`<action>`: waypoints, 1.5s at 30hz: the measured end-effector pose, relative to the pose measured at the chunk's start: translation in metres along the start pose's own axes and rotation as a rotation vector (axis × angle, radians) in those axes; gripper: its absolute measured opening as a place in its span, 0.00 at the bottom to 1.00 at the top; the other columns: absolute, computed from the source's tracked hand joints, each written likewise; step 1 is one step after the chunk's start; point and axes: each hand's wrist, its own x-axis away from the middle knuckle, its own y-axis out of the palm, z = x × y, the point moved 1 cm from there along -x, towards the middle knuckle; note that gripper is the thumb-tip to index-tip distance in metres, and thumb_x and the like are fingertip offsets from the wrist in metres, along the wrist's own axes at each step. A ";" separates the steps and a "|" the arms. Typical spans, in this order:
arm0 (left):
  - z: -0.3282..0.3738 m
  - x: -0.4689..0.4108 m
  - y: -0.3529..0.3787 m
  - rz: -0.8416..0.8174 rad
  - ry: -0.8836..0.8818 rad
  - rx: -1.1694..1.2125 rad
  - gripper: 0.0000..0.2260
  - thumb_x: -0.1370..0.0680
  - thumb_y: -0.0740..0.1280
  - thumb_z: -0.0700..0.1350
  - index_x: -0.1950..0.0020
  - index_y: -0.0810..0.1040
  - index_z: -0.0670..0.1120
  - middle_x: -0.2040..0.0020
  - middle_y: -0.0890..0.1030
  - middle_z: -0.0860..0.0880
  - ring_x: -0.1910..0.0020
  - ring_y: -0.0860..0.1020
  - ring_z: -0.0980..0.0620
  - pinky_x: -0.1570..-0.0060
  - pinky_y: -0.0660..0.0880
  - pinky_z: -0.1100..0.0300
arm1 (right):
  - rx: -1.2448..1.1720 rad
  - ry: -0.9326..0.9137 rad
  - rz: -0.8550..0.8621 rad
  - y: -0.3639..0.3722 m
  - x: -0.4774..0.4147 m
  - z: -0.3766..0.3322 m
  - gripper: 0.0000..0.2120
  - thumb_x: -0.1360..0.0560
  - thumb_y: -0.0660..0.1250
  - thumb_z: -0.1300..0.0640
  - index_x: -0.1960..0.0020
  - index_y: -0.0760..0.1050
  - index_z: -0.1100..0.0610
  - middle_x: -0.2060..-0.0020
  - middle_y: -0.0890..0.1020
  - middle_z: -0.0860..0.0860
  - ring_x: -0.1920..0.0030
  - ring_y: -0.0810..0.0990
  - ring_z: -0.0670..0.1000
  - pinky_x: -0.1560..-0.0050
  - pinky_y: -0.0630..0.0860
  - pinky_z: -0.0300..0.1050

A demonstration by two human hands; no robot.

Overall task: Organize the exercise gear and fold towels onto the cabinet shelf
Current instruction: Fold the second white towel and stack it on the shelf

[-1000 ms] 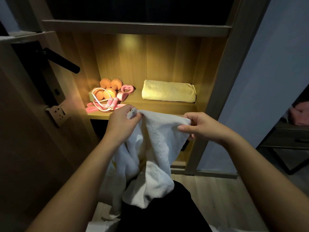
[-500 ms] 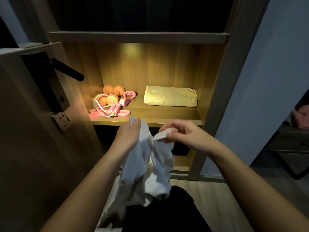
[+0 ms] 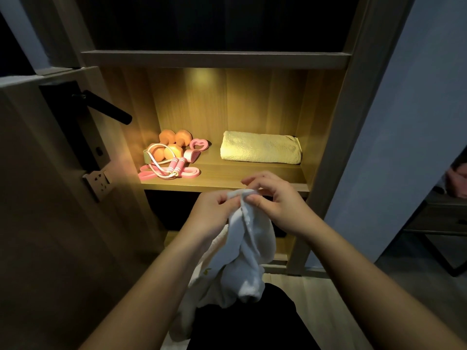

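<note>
A white towel hangs bunched in front of the cabinet, below the lit shelf. My left hand pinches its top edge, and my right hand pinches the same edge right beside it, the two hands almost touching. On the shelf's right lies a folded yellow towel. On its left sit orange dumbbells, a pink jump rope, a pink resistance band and a pink heart-shaped grip.
An open wooden door with a black lever handle stands close on the left. A blue-grey wall rises on the right, with a dark low table beyond it. Dark shelves lie above and below the lit one.
My hands came together, bringing the two held parts of the white towel's top edge side by side; the towel went from spread to hanging in a narrow bunch.
</note>
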 end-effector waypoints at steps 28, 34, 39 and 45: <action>-0.027 -0.011 0.014 0.289 0.489 -0.340 0.04 0.23 0.71 0.43 0.59 0.81 0.46 0.64 0.80 0.56 0.62 0.78 0.60 0.62 0.72 0.69 | -0.343 0.090 0.333 0.003 -0.008 0.017 0.05 0.27 0.73 0.61 0.57 0.80 0.63 0.61 0.79 0.59 0.59 0.76 0.53 0.56 0.74 0.50; 0.041 -0.046 -0.008 0.245 0.621 -0.340 0.05 0.22 0.68 0.40 0.57 0.79 0.42 0.63 0.79 0.51 0.60 0.76 0.55 0.60 0.71 0.63 | -0.230 -0.050 0.259 -0.044 -0.052 -0.024 0.07 0.25 0.71 0.58 0.55 0.79 0.63 0.56 0.80 0.64 0.58 0.76 0.57 0.56 0.74 0.54; 0.104 -0.068 -0.025 0.180 0.699 -0.365 0.09 0.21 0.66 0.41 0.60 0.75 0.51 0.65 0.76 0.54 0.64 0.73 0.59 0.62 0.68 0.66 | -0.138 -0.139 0.163 -0.089 -0.083 -0.065 0.07 0.22 0.67 0.58 0.52 0.78 0.63 0.57 0.79 0.57 0.57 0.77 0.48 0.56 0.76 0.40; 0.164 -0.080 -0.030 0.105 0.758 -0.374 0.07 0.19 0.64 0.45 0.54 0.76 0.43 0.59 0.79 0.46 0.58 0.77 0.48 0.57 0.75 0.49 | -0.095 -0.118 0.230 -0.125 -0.110 -0.106 0.05 0.23 0.69 0.60 0.49 0.75 0.57 0.53 0.80 0.54 0.51 0.80 0.50 0.52 0.79 0.41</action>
